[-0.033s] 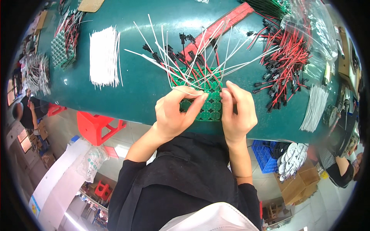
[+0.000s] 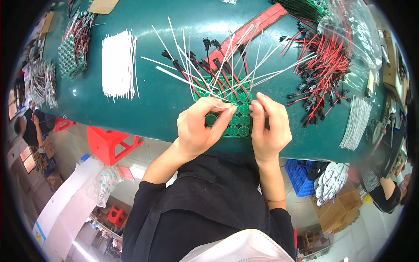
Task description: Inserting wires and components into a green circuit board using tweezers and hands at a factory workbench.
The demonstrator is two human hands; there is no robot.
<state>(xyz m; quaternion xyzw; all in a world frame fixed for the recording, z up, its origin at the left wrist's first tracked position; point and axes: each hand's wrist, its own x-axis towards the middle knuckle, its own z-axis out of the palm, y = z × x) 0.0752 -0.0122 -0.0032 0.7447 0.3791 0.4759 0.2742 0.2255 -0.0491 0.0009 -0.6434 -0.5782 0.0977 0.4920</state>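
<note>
A green circuit board panel [image 2: 238, 131] of small round units lies on the bench in front of me. From its far part rise several white wires [image 2: 172, 37] and red-and-black leads with black plugs [image 2: 203, 64]. My left hand [image 2: 196, 126] is closed over the panel's left side, thumb and forefinger pinching a thin white wire [image 2: 219, 106] near the board's middle. At the panel's right edge is my right hand [image 2: 273, 129], its fingers curled and the thumb close to the forefinger. What lies between those fingertips, if anything, is hidden.
Beyond the panel lies a red bar [image 2: 262, 22]. White wires [image 2: 118, 65] are stacked on the left; plugged leads [image 2: 325, 65] heap up on the right beside grey wires [image 2: 357, 122]. Finished-looking boards [image 2: 72, 56] sit far left. A red stool [image 2: 107, 144] stands below the bench.
</note>
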